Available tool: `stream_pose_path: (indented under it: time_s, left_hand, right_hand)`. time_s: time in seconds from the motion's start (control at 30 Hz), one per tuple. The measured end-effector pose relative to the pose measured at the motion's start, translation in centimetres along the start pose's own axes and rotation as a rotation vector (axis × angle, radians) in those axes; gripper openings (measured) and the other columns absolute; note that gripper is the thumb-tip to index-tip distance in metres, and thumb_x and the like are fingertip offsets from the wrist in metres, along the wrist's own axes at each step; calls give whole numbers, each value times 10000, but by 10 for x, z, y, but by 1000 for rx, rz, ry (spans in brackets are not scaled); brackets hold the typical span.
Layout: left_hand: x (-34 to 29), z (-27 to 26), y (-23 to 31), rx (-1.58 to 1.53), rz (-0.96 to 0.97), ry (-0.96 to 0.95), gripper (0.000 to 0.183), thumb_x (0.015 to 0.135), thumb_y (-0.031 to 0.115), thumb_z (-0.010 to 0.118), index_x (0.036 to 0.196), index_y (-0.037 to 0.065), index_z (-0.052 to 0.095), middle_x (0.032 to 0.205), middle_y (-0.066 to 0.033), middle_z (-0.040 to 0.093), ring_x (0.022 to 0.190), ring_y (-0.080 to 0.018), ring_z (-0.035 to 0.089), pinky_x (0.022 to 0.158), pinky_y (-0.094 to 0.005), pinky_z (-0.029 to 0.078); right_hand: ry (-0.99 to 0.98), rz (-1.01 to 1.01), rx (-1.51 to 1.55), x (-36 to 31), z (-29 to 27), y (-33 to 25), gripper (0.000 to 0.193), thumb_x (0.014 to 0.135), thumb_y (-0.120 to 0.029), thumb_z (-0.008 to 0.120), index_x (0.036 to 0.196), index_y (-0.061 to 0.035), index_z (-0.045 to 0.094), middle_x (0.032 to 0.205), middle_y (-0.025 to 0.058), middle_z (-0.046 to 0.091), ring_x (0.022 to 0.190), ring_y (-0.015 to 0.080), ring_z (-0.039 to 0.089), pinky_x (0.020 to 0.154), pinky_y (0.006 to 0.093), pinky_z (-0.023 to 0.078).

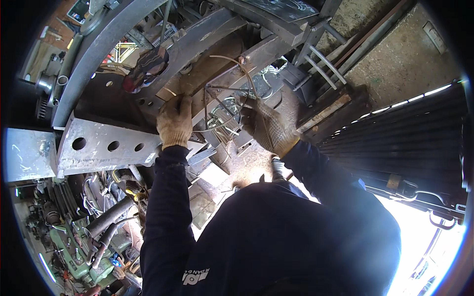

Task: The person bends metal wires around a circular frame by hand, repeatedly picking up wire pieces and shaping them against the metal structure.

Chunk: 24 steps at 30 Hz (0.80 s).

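Observation:
My left hand, in a tan knit work glove, rests with curled fingers at the edge of a brown steel beam. A short pale sliver shows beyond its fingertips; what the fingers hold is hidden. My right hand, gloved alike, is bent round a thin brown wire that arches over the beam and runs down to the fingers. Between the hands stands a thin dark rod frame, with the wire looping about it. Left of my left hand lies a steel plate with round holes.
A large curved steel bar sweeps across the upper left. Pale tangled cables lie below the beam. Green machinery and pipes crowd the lower left. A dark ribbed panel stands at the right, under a stained wall.

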<state>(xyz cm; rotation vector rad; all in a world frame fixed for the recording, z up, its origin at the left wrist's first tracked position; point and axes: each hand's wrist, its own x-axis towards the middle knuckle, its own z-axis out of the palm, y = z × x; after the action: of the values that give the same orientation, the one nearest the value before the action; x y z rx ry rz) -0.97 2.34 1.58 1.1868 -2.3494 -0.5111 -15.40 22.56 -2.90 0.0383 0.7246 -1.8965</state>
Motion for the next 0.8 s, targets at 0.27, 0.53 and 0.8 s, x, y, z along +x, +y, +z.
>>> stream_pose_path:
  time_s: [0.27,0.53,0.8]
  left_hand:
    - [3,2,1,-59,27,-3,404,906,397,573,1022,46,736,1026,-180,719,986,-370,664,914,-444,491]
    - [-1,-2,7,-43,40,7,413,903,403,569,1034,48,735,1033,-184,717,1006,-371,663,905,-439,496]
    - [-1,-1,3,-19,-12,-17,423,909,409,561,1063,52,727,1073,-170,715,1029,-364,661,919,-430,497]
  right_hand:
    - [108,-51,71,8,35,38,602,942,-557,596,1259,-46,560,1061,67,593,914,205,595,800,353,507]
    - [249,-68,-21,2,24,31,428,1024,-454,513,1228,-98,636,624,-53,468,459,93,400,400,238,346]
    - [246,62,-581,20,14,-15,485,1040,-491,435,1210,-92,651,573,-27,442,399,93,377,365,258,305]
